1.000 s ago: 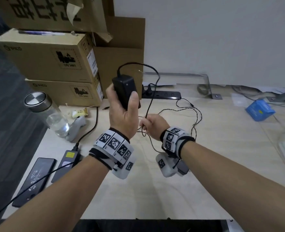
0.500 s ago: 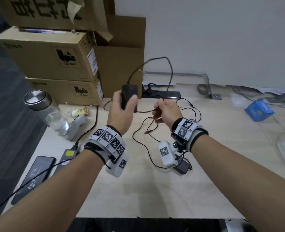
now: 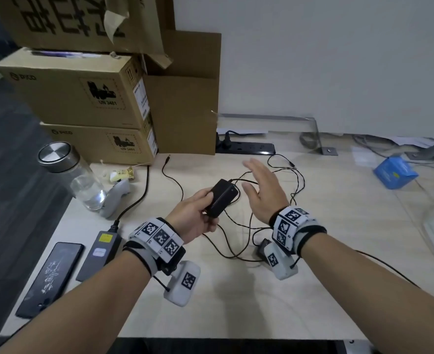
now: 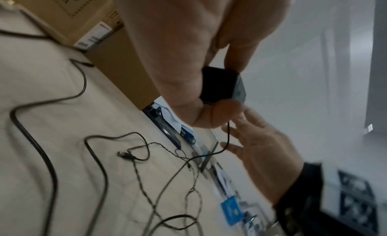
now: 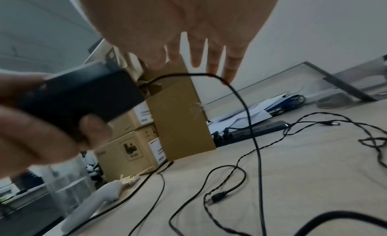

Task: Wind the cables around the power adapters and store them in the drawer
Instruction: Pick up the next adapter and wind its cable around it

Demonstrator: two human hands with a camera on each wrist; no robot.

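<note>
My left hand (image 3: 205, 204) grips a small black power adapter (image 3: 222, 200) just above the desk, tilted to the upper right. Its thin black cable (image 3: 297, 180) leaves the far end and lies in loose loops on the desk. My right hand (image 3: 259, 185) hovers beside the adapter, fingers straight and spread, holding nothing. In the right wrist view the cable (image 5: 249, 117) arcs in front of the fingers (image 5: 211, 57), with the adapter (image 5: 83, 97) on the left. The left wrist view shows the adapter (image 4: 222, 85) pinched between thumb and fingers. A second small dark adapter (image 3: 264, 247) lies under my right wrist.
Stacked cardboard boxes (image 3: 83, 98) stand at the back left, with a black power strip (image 3: 246, 148) against the wall. A steel-lidded glass bottle (image 3: 83, 182), a white controller (image 3: 116, 198), a large flat adapter (image 3: 99, 252) and a phone (image 3: 50, 277) occupy the left. A blue box (image 3: 394, 172) sits right.
My left hand has lowered the adapter from chest height to just above the desk and tilted it. My right hand let go of the cable and opened flat.
</note>
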